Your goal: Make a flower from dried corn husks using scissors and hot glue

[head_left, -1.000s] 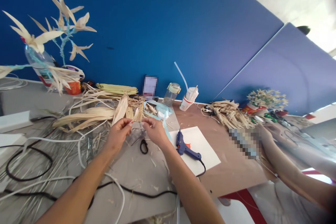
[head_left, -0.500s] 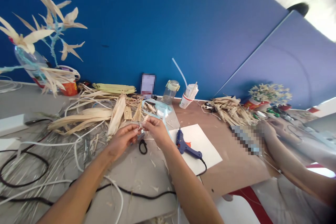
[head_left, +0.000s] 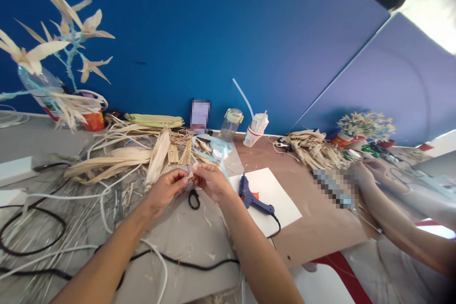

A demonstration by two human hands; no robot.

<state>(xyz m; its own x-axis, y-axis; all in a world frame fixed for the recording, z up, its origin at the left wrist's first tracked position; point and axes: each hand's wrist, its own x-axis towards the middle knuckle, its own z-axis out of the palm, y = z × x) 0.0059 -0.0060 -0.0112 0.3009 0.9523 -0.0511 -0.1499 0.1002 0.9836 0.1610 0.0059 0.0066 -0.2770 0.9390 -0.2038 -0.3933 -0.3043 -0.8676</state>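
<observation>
My left hand (head_left: 164,191) and my right hand (head_left: 211,180) meet above the grey table, fingers pinched together on a small pale strip of dried husk (head_left: 191,172). Black-handled scissors (head_left: 194,198) lie on the table just below the hands. A pile of dried corn husks (head_left: 142,152) spreads behind the hands. To the right of my right hand, a blue glue gun (head_left: 253,197) rests on a white sheet (head_left: 272,199).
Black and white cables (head_left: 107,228) loop across the near left. Husk flowers stand in a bottle (head_left: 46,85) at the far left. A jar (head_left: 231,123) and a cup (head_left: 255,130) stand by the blue wall. Another person's hand (head_left: 370,171) works at the right near another husk pile (head_left: 313,149).
My hands have drawn closer together, from apart to fingertips touching on the husk strip. The view shifted slightly.
</observation>
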